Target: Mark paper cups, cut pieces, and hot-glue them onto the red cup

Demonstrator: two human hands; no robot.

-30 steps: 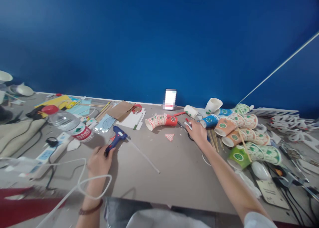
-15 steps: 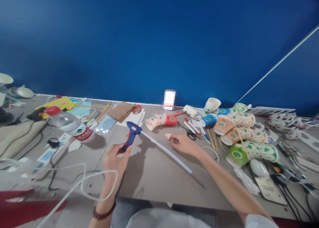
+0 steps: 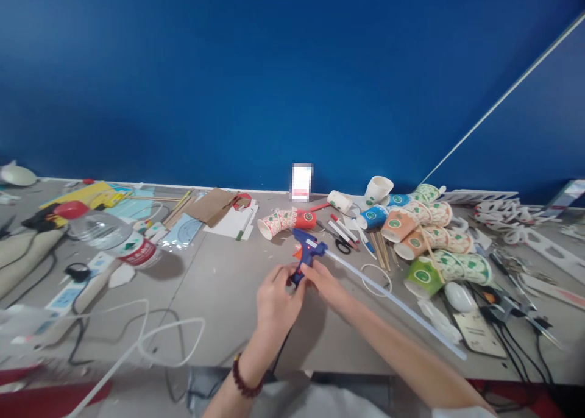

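Observation:
Both my hands meet at the handle of a blue hot glue gun [image 3: 309,247] above the middle of the table. My left hand [image 3: 280,299] is closed round the lower handle. From the other side my right hand [image 3: 325,282] presses its fingers to the same handle; its fingertips are partly hidden. The gun's orange-tipped nozzle points left. Out of its back a long whitish glue stick [image 3: 397,299] slants down to the right. Just behind the gun lies a curved row of red-patterned paper cups [image 3: 276,223].
Several joined paper cups [image 3: 423,278] lie at the right, beside a white mouse [image 3: 460,297]. Scissors [image 3: 342,246] and pens are behind my right hand. A red-capped water bottle [image 3: 107,232] and a power strip [image 3: 68,296] are at the left. A blue wall rises behind.
My left hand has carried the glue gun to the right. My right hand has come down onto its handle, and the red-striped piece by its fingertips no longer shows. The view has shifted slightly.

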